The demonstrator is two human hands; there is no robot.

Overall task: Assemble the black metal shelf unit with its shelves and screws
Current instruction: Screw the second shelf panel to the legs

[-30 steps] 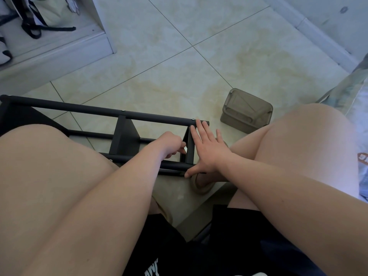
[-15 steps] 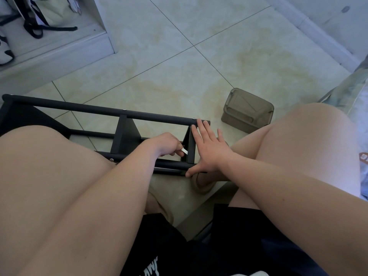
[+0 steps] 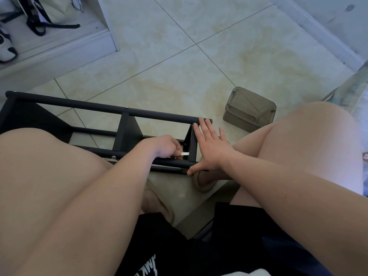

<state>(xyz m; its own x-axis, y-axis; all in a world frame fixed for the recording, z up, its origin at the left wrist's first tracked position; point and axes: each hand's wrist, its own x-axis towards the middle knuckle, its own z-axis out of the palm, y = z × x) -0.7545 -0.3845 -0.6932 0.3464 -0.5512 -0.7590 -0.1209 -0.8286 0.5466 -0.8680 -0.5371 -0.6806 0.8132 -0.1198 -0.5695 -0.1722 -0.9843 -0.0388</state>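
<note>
The black metal shelf unit (image 3: pixel 99 107) lies on its side on the tiled floor between my knees, its long poles running left to right. Two shelf panels stand across it, one in the middle (image 3: pixel 127 134) and one at the right end (image 3: pixel 192 144). My right hand (image 3: pixel 213 150) presses flat against the outside of the right end panel, fingers straight, thumb down by the lower pole. My left hand (image 3: pixel 167 146) reaches inside the frame and pinches a small silvery tool (image 3: pixel 185 153) pointed at that end panel. Small screw heads (image 3: pixel 114 157) show on the poles.
A grey-brown plastic box (image 3: pixel 249 109) sits on the floor to the right of the frame. A white cabinet base (image 3: pixel 59 50) with bags and shoes stands at the back left. My knees flank the frame, slippers beneath. A baseboard (image 3: pixel 318 30) runs along the back right.
The silvery tool tip now shows beyond my left fingers near the end panel; one second ago the fist hid it. My right hand stays flat on the panel.
</note>
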